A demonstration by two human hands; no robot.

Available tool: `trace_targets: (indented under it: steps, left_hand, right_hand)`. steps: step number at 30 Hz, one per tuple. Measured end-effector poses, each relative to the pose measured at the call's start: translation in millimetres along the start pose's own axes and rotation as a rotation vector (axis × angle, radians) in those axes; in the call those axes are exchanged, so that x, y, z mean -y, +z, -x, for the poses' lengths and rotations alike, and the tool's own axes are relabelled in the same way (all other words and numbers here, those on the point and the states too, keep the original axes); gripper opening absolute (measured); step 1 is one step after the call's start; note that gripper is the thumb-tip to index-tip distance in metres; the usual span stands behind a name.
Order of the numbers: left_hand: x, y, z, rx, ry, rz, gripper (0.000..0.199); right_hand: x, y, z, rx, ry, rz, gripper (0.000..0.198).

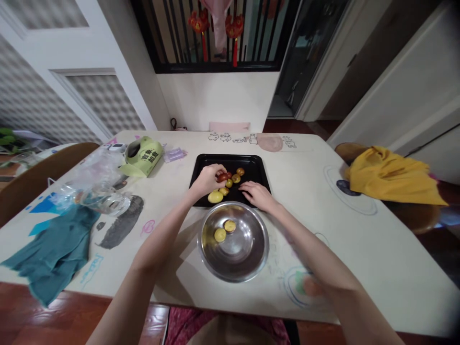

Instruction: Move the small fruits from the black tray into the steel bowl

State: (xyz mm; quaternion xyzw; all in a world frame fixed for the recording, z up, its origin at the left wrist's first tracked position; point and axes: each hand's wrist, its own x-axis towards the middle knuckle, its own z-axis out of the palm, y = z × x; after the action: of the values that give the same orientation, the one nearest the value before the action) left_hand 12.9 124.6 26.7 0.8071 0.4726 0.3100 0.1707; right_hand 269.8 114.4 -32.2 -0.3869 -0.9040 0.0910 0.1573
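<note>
Rounded yellow-to-red fruits [229, 183] on black rectangular tray [249, 163], rim prolly stops rollaways; left hand [211, 176] pinches dark-red oval fruit [223, 178], right hand [257, 194] relaxed, fingers spread.

Light-green item [153, 162]: dark Chinese characters, 如意 legible on lower line. Tabletop [305, 191]: cyan handwriting [92, 270], unclear.

A home, by the look of its dining corner

We read this as a home. The pale counter [298, 201] is covered with doodles, cartoon animals [237, 139] lining its far edge, and it carries ordinary kitchenware: a black tray [230, 157] and a steel bowl [247, 258]. We see a wooden chair [46, 175] left of the counter and, to its right, a yellow cloth [391, 177] over another. Beyond the counter hang red tasselled ornaments [199, 23]; below it lies glossy wood flooring [79, 316].
</note>
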Motion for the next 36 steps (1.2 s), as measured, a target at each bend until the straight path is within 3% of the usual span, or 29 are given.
trace_targets:
  steps: [8,16,19,23,26,30,36]
  left_hand:
    - [-42.3,-0.9,49.1,-0.089,0.213,0.229,0.026]
    - [-44.5,15.9,87.4,-0.233,0.198,0.297,0.027]
    - [-44.4,18.8,97.0,-0.301,0.233,0.259,0.026]
    - [-45.5,20.0,110.1,-0.381,0.255,0.219,0.026]
    - [-47.0,19.7,119.1,-0.401,0.262,0.229,0.027]
    - [-47.7,19.6,125.9,-0.403,0.310,0.213,0.028]
    - [-47.5,18.6,126.6,-0.337,0.361,0.249,0.028]
  right_hand:
    - [0.1,0.4,-1.4,-0.013,0.000,-0.002,0.030]
    - [6.4,-4.7,-2.5,0.003,0.020,0.026,0.027]
    - [23.3,-21.4,-0.1,-0.056,-0.016,-0.030,0.026]
    - [61.0,-46.5,8.5,-0.204,-0.142,-0.327,0.023]
    - [90.1,-53.3,15.8,-0.168,-0.143,-0.469,0.021]
    - [115.3,-44.2,21.7,-0.137,-0.070,-0.499,0.028]
    - [120.1,-50.8,24.6,-0.114,-0.017,-0.525,0.017]
